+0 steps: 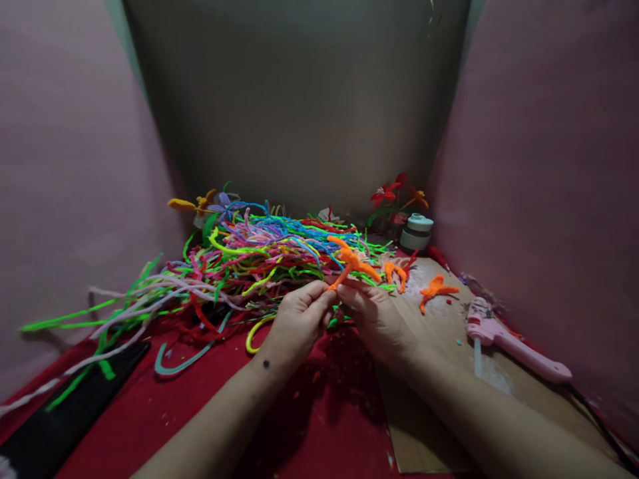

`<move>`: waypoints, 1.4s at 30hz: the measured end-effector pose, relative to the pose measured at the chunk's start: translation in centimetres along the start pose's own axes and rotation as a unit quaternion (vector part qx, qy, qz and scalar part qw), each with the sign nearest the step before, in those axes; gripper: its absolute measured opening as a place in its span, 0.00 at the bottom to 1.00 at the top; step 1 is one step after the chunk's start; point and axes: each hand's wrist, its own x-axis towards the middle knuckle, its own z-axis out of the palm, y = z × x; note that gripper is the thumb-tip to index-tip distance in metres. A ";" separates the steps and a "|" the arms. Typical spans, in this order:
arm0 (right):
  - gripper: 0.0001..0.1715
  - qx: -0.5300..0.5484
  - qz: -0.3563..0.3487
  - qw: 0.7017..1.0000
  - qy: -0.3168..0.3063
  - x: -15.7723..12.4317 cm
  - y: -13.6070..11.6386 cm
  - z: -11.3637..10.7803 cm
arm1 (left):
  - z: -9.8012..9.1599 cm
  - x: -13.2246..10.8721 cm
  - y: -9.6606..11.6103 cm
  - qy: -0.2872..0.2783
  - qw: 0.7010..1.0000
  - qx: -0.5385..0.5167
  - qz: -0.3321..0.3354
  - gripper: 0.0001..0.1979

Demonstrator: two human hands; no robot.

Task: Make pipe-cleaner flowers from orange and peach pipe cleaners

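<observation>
Both hands meet at the middle over a red cloth. My left hand and my right hand pinch the lower end of an orange pipe-cleaner shape with bent petal-like loops, held up between them. Just behind it lies a big heap of pipe cleaners in green, pink, blue, red and yellow. Two more orange pipe-cleaner pieces lie to the right, one near the heap and one on a wooden board.
A pink glue gun lies on the board at the right, its cord trailing off. A small round white container and finished pipe-cleaner flowers, red and orange-purple, stand at the back. Pink walls close in left and right.
</observation>
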 end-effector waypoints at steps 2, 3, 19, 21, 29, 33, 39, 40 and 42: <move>0.14 0.000 0.006 1.000 -0.001 0.0 0.1 -0.1 | 0.0 0.0 0.1 -0.008 1.000 -0.024 -0.015 0.15; 0.15 0.000 0.009 1.000 0.000 0.1 0.1 -0.1 | 0.0 -0.1 0.1 -0.012 0.999 -0.033 -0.021 0.15; 0.07 0.075 0.017 0.997 0.017 0.1 -0.7 0.3 | -1.0 0.7 -0.9 -0.186 0.940 -0.262 -0.112 0.10; 0.10 0.079 0.022 0.997 0.015 0.1 -0.6 0.3 | -0.9 0.8 -0.9 -0.179 0.947 -0.249 -0.099 0.10; 0.12 0.115 0.037 0.993 0.004 0.4 -0.7 0.0 | -1.1 1.2 -1.4 -0.037 0.990 -0.103 -0.086 0.17; 0.14 0.121 0.043 0.991 0.041 0.5 -0.5 -0.3 | -0.9 1.2 -1.3 0.045 0.999 0.001 0.021 0.15; 0.12 0.134 0.033 0.987 0.083 0.2 -0.3 0.2 | -0.1 0.1 -1.8 0.080 0.874 0.420 0.232 0.11; 0.11 0.133 0.032 0.986 0.091 0.2 -0.2 0.4 | 0.1 0.0 -2.0 0.090 0.842 0.474 0.240 0.10; 0.09 0.122 0.030 0.987 0.098 0.1 -0.1 0.5 | 0.2 -0.2 -2.2 0.107 0.802 0.533 0.248 0.09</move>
